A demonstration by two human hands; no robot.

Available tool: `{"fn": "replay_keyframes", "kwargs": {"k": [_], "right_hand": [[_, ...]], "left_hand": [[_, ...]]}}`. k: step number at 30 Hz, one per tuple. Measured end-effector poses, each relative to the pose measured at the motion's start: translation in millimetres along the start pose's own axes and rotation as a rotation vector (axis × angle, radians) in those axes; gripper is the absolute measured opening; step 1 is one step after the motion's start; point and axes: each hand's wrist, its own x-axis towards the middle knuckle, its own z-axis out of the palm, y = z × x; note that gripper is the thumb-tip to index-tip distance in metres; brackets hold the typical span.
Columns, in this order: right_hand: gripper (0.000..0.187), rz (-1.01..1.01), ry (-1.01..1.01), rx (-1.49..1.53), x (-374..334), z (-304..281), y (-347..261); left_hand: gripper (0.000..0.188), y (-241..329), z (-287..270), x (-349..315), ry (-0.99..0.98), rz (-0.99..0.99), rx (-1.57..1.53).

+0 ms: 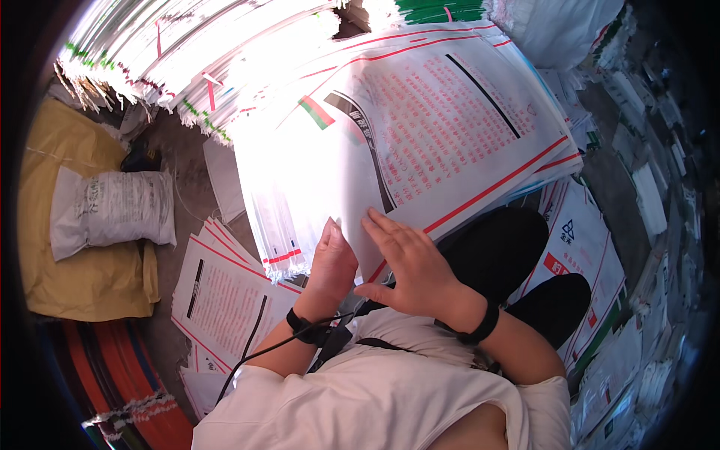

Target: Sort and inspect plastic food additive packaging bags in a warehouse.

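Note:
A pile of flat white woven sacks (480, 82) with red stripes and dark and red print lies in front of me, partly over my legs. The near edge of the top sack is lifted into a fold between my hands. My left hand (330, 262) is closed at this edge, thumb upward, and its other fingers are mostly hidden. On the fold's right side my right hand (412, 266) lies with fingers stretched out and thumb apart, pressing on the sack. Strong glare washes out the left part of the pile.
Tall stacks of folded sacks (135, 60) stand at the far left. More printed sacks (229, 289) are fanned on the floor at left. A stuffed white bag (112, 210) rests on yellow sacking (67, 289). Orange-striped material (120, 367) is at lower left; further sacks (577, 247) lie at right.

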Motion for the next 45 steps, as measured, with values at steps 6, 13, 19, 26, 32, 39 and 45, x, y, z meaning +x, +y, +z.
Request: {"fn": "replay_keyframes", "kwargs": {"k": [6,13,19,26,32,39,45], "right_hand": [[0.067,0.080,0.212,0.045,1.4,-7.4,-3.7],[0.034,0.082,0.103,-0.266,0.7,-61.2,3.9],[0.028,-0.161,0.133,-0.836,-9.7,-153.6,-29.3],[0.028,-0.110,-0.044,-0.602,-55.3,-117.8,-28.3],[0.051,0.078,0.029,-0.146,-40.9,-76.5,-16.5],[0.062,0.106,0.150,-0.177,-25.3,-38.8,-0.6],[0.050,0.202,0.252,0.048,-30.8,-56.7,12.8]], "left_hand": [[0.082,4.9,46.4,15.6,-0.085,0.182,0.215],[0.094,21.4,70.1,38.5,-0.041,0.309,0.382],[0.090,53.5,92.5,47.6,-0.065,0.200,0.106],[0.045,50.2,98.3,24.2,0.231,0.054,0.171],[0.043,38.0,77.3,19.6,0.277,0.049,0.462],[0.046,32.7,101.2,12.6,0.137,0.033,0.372],[0.060,26.8,106.1,11.1,-0.255,0.045,0.447]]}}
